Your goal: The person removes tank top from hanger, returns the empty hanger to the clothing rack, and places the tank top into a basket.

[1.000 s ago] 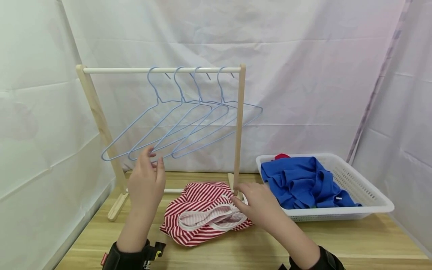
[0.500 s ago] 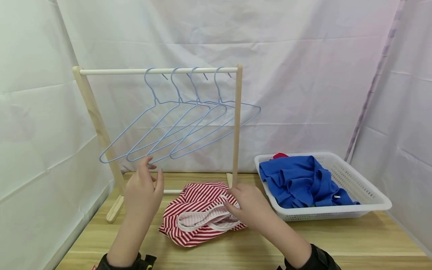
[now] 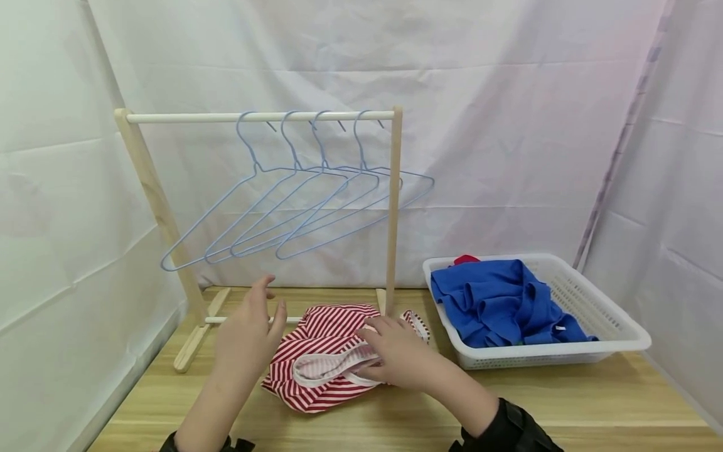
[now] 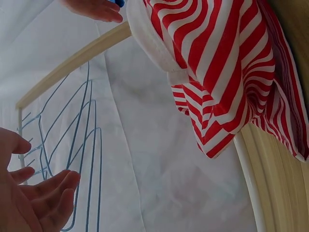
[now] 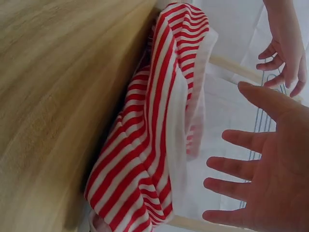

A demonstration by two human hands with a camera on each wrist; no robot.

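A red-and-white striped garment [image 3: 316, 339] with white trim lies bunched on the table in front of the rack. My left hand [image 3: 248, 333] hovers just left of it, fingers relaxed and apart, holding nothing. Over the garment's right part is my right hand [image 3: 395, 351]; in the right wrist view its fingers [image 5: 236, 166] are spread beside the striped cloth with nothing between them. Several blue wire hangers [image 3: 322, 169] hang from the rack's white rail [image 3: 186, 118], above and beyond the left hand.
The wooden rack's right post [image 3: 393, 207] stands behind the garment, its left post [image 3: 155, 194] farther off. At the right a white plastic basket [image 3: 621, 333] holds blue cloth [image 3: 503, 301] and a bit of red cloth [image 3: 465, 258]. White sheets surround the wooden table [image 3: 565, 402].
My left hand has come down from the hangers' lower bars toward the garment. The right hand has shifted left over the garment, uncovering its right edge. The head view has moved slightly.
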